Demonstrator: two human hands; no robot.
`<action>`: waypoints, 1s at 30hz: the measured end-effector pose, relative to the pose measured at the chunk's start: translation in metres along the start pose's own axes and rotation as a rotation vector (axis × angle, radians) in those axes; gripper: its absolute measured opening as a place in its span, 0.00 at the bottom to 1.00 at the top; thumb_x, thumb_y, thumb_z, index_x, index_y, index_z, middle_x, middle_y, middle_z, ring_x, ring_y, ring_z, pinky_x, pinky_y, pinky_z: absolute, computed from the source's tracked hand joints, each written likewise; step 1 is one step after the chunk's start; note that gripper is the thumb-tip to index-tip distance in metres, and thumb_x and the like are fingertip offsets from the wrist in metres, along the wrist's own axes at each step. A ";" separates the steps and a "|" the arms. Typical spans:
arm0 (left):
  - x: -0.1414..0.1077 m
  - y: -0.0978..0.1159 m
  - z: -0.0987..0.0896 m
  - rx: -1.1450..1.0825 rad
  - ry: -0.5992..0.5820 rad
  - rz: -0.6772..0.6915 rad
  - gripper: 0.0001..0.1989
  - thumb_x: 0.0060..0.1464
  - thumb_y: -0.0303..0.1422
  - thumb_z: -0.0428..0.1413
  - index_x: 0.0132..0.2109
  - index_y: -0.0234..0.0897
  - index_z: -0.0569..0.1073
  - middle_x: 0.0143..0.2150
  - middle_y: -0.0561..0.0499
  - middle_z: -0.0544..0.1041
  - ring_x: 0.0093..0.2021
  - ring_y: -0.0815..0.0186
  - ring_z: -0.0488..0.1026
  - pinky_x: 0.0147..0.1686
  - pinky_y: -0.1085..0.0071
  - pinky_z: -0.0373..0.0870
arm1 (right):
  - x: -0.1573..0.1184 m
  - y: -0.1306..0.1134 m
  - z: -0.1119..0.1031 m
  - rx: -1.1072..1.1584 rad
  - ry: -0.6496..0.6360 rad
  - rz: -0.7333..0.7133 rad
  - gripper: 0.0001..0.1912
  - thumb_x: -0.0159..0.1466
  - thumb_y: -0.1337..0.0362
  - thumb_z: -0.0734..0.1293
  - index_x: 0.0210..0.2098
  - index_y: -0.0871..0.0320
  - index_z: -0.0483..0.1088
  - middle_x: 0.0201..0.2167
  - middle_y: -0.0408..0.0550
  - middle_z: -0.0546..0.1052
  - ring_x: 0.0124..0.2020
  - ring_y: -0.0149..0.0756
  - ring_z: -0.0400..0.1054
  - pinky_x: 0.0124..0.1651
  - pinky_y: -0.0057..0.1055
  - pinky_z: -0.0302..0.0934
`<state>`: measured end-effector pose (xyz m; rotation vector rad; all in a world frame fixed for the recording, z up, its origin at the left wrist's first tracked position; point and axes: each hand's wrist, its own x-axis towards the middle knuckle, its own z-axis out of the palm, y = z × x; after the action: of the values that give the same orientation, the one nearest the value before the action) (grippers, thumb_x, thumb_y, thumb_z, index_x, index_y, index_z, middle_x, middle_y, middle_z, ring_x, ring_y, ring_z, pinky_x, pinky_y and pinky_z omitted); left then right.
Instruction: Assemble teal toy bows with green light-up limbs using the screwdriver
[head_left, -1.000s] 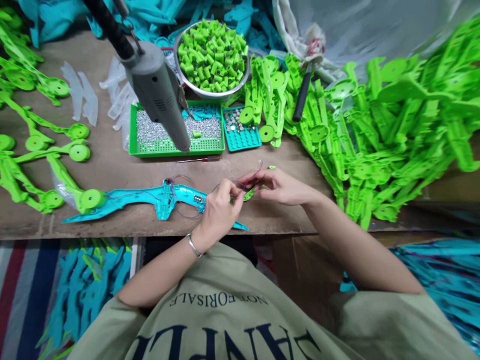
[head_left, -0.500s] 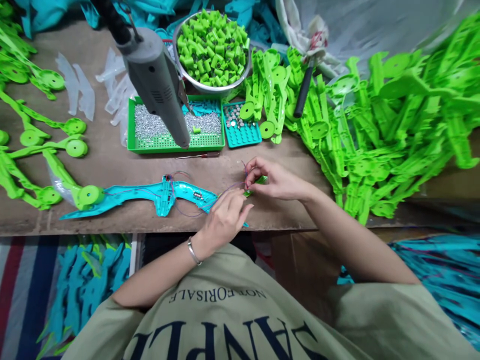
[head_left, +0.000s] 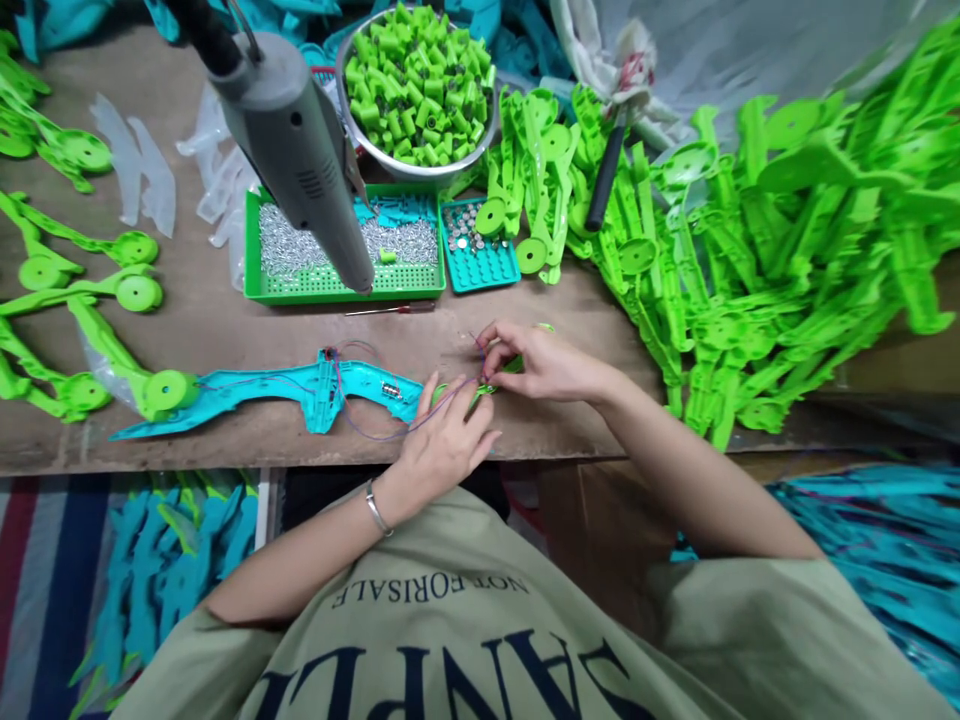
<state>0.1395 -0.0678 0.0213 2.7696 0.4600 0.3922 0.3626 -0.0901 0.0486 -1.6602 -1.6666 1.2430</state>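
Note:
A long blue plastic part (head_left: 262, 388) lies along the front of the table, with thin red and blue wires (head_left: 375, 436) running from its middle to my hands. My left hand (head_left: 446, 430) rests over its right end with the fingers apart and extended, touching a green part (head_left: 465, 393) that my hands partly cover. My right hand (head_left: 529, 365) pinches the thin wires between thumb and fingers just above that green part. Over the blue part's left end lies a green piece with a round disc (head_left: 166, 392).
A grey electric screwdriver (head_left: 300, 160) hangs over a green tray (head_left: 345, 296) of screws. Beside it are a blue tray (head_left: 484, 270) and a metal bowl (head_left: 420, 172) of green pieces. Green parts (head_left: 735, 300) pile up at right, near a black-handled tool (head_left: 606, 180).
The fingers of my left hand have spread out over the green part, which shows more between my hands. The whole view has shifted slightly.

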 end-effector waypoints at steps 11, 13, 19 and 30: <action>0.002 -0.001 0.000 0.025 -0.087 0.004 0.19 0.69 0.35 0.52 0.63 0.35 0.70 0.61 0.37 0.75 0.62 0.53 0.73 0.68 0.45 0.62 | 0.003 -0.015 -0.001 -0.224 -0.002 0.071 0.21 0.53 0.72 0.66 0.47 0.55 0.68 0.31 0.41 0.84 0.35 0.39 0.79 0.42 0.32 0.63; 0.002 -0.001 0.000 0.051 -0.091 0.015 0.19 0.70 0.36 0.50 0.63 0.34 0.70 0.61 0.37 0.75 0.62 0.54 0.73 0.68 0.46 0.62 | 0.006 -0.018 -0.002 -0.232 -0.023 0.087 0.21 0.52 0.72 0.66 0.46 0.55 0.69 0.29 0.40 0.84 0.34 0.39 0.79 0.40 0.32 0.62; 0.001 -0.001 0.000 0.069 -0.070 0.033 0.21 0.70 0.37 0.49 0.64 0.32 0.69 0.61 0.35 0.75 0.62 0.53 0.73 0.68 0.46 0.62 | 0.008 -0.022 -0.001 -0.254 -0.020 0.149 0.19 0.51 0.73 0.64 0.43 0.55 0.70 0.30 0.42 0.84 0.34 0.41 0.79 0.38 0.33 0.62; 0.004 -0.002 -0.001 0.015 -0.093 -0.001 0.21 0.69 0.39 0.52 0.62 0.30 0.71 0.62 0.35 0.75 0.61 0.55 0.74 0.69 0.51 0.63 | 0.003 -0.002 0.000 -0.036 -0.020 0.150 0.17 0.55 0.71 0.67 0.44 0.55 0.69 0.32 0.42 0.84 0.36 0.38 0.80 0.44 0.33 0.68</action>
<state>0.1426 -0.0642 0.0230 2.7874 0.4436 0.2587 0.3613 -0.0868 0.0501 -1.8291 -1.6097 1.3100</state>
